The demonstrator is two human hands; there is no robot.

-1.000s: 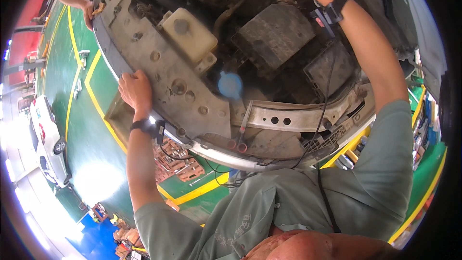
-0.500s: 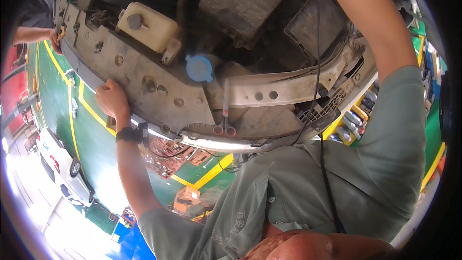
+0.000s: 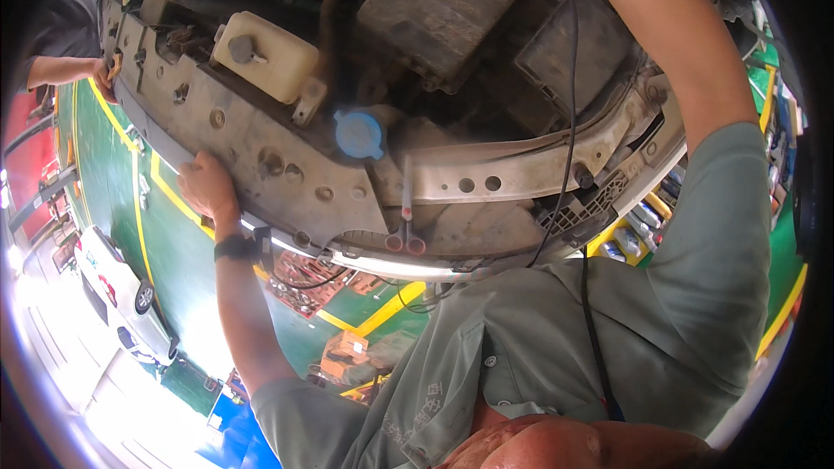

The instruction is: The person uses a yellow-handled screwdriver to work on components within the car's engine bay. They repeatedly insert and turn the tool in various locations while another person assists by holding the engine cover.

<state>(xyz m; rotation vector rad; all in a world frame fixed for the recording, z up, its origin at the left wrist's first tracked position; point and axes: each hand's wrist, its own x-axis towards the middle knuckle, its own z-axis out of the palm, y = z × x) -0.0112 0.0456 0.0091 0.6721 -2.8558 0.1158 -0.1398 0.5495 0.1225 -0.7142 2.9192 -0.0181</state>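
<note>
My left hand (image 3: 207,186) rests with bent fingers on the front edge of a car's bumper (image 3: 155,132), a dark band round its wrist. Beside it runs the dusty grey cover panel (image 3: 239,135) of the open engine bay. My right arm (image 3: 669,26) reaches up past the top edge, so the right hand is out of sight. Scissors with red-rimmed handles (image 3: 407,217) lie on the front crossmember near the middle. A blue cap (image 3: 359,134) and a yellowed fluid reservoir (image 3: 269,56) sit behind the panel.
A co-worker's hand (image 3: 106,78) touches the car's far left front edge. A black cable (image 3: 572,113) hangs across the right of the bay. Below on the green floor are a red tool tray (image 3: 304,282) and a cardboard box (image 3: 343,352). A white car (image 3: 122,287) stands left.
The view has shifted slightly. My left hand stays at the bumper edge, and my right arm is still raised out of the picture.
</note>
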